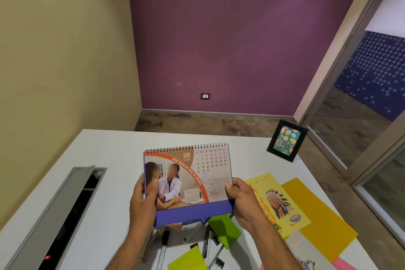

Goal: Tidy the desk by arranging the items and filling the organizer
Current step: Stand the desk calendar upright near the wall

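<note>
The desk calendar held up over the white desk carries the most legible print: "JUN" with "2026" beneath it in pale letters on a tan field, and the slogan "HAVE REGULAR HEALTH CHECKS" in white capitals along an orange curved band. Its date grid is headed Sun, Mon, Tue, Wed, Thu, Fri, Sat and runs from 1 to 30. A block of small text below the grid is too fine to read. The framed card at the desk's far corner shows cursive lettering, partly readable as "Happy Birthday"
</note>
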The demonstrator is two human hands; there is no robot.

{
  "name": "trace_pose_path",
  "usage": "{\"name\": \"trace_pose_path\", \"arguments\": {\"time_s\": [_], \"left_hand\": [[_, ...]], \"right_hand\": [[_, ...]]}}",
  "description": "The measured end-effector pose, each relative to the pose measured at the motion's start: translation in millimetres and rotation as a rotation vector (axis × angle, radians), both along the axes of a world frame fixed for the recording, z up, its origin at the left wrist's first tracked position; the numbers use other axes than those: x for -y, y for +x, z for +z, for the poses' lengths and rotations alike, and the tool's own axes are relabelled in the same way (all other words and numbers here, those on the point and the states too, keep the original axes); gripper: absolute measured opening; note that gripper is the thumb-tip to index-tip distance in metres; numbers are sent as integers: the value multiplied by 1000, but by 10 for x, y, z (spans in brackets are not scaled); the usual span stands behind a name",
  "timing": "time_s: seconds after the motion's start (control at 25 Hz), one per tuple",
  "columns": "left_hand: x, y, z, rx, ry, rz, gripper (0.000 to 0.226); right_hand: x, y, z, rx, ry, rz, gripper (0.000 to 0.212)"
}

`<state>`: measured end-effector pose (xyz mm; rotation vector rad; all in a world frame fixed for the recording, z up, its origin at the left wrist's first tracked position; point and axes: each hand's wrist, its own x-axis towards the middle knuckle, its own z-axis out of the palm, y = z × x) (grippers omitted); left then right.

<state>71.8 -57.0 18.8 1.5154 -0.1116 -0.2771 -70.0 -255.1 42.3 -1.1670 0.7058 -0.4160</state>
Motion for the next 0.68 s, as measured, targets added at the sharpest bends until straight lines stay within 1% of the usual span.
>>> {"name": "trace_pose_path", "arguments": {"time_s": [0.08, 0.24, 0.32, 0.4, 0.56, 0.68], "left_hand": [[-8, 16, 29, 51, -2, 115, 49], [-57, 7, 131, 104, -15, 221, 32], [-87, 28, 155, 137, -9, 253, 30], [-138, 72, 151, 115, -21, 265, 25], [-296, 257, 106, 67, -22, 208, 10], [-429, 389, 137, 81, -32, 229, 7]], "right_hand": [[8, 8, 35, 37, -8, 2, 16], [0, 71, 75, 75, -25, 12, 15], [-27, 133, 72, 80, -31, 23, 14], [-67, 212, 76, 79, -40, 49, 13], [-141, 400, 44, 62, -35, 101, 14], [-213, 609, 18, 42, -47, 131, 17]]}}
